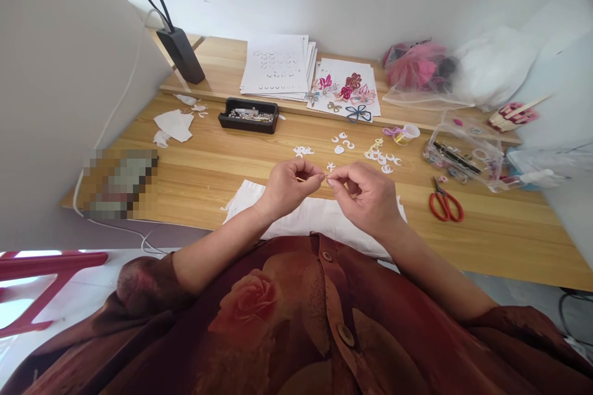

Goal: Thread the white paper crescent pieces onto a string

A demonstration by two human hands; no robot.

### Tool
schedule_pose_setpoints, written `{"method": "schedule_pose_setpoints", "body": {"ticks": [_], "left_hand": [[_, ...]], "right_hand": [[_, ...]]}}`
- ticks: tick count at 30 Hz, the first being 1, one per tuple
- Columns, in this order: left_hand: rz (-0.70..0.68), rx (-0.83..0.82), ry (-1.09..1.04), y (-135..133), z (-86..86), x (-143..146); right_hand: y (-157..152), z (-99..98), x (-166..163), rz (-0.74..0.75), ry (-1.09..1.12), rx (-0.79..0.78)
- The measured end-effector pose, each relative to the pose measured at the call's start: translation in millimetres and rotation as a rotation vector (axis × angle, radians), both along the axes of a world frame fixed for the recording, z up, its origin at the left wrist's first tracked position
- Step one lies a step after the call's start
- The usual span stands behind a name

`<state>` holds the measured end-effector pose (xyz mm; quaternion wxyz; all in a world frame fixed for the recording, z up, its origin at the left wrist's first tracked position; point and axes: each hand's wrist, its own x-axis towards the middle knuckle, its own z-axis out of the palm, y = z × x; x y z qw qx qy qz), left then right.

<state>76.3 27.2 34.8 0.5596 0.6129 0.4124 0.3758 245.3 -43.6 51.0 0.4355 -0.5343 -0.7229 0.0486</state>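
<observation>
My left hand (290,186) is closed in a pinch, thumb against forefinger. Opposite it, my right hand (368,197) pinches too, and the fingertips of both nearly meet above the table. Whatever lies between them is too small to make out. Under the hands is a folded white cloth (306,216) along the near table edge. Just beyond the fingertips lie small white cut-out shapes (330,166). Further white crescent pieces (386,160) are spread to the right, some with yellow thread (376,147), and another little group (303,151) sits to the left.
Red-handled scissors (446,205) lie at right, near an open clear plastic box (463,151). A black tray of beads (248,116) stands at back left. Behind are paper sheets (278,65), coloured flower ornaments (345,94) and bagged material (417,68). A black lamp-like block (180,55) stands far left.
</observation>
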Motion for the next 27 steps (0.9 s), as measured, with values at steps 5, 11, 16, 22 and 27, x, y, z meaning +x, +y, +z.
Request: {"method": "schedule_pose_setpoints", "body": {"ticks": [5,11,16,22,27], "left_hand": [[-0.099,-0.031,0.046,3,4.6,-5],[-0.171,-0.137,-0.062,4,5.5,-7],[-0.163,-0.219,-0.198,5,4.8,-5],[-0.061,-0.175,-0.229,7,2.6,-3],[-0.006,-0.125,-0.216,7,2.9,-1]], "right_hand": [[10,10.9,9,0.03,0.153,-0.154],[26,2.1,16,0.094,0.538,-0.421],[29,-12.4,8,0.152,0.911,-0.649],[18,-19.3,-4,0.105,0.891,-0.584],[10,-18.0,-7,0.012,0.558,-0.319]]}}
